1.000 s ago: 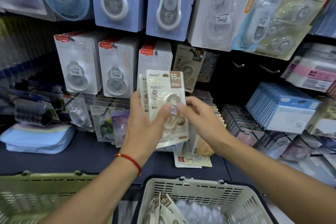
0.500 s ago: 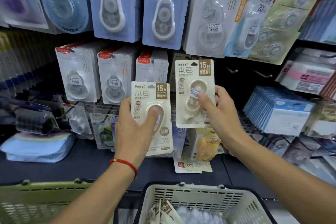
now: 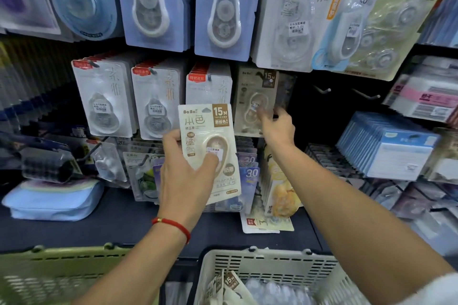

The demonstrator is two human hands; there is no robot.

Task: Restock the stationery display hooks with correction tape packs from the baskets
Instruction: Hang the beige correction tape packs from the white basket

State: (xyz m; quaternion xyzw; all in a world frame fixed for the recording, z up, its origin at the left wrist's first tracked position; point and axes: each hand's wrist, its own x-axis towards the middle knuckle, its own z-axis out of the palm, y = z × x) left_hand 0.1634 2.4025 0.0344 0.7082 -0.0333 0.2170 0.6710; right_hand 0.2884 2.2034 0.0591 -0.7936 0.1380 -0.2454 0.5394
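My left hand (image 3: pixel 184 171) grips a beige 15M correction tape pack (image 3: pixel 208 131) upright in front of the display, thumb on its blister. My right hand (image 3: pixel 276 126) reaches further in and pinches a second beige pack (image 3: pixel 252 96) at its lower right, up against the display hook row beside the white packs with red tabs (image 3: pixel 208 86). Whether its hole sits on the hook is blurred. More beige packs (image 3: pixel 229 285) lie in the white basket (image 3: pixel 270 262) below.
A green basket (image 3: pixel 49 270) stands at the lower left. Two bare hooks (image 3: pixel 322 89) jut out right of the hung pack. Blue packs (image 3: pixel 386 146) stack at the right, larger tape packs (image 3: pixel 223 10) hang above, and a pale blue pouch (image 3: pixel 54 200) lies on the shelf.
My right hand carried its beige pack up and back to the hook row. My left hand shifted right and slightly up with the other pack.
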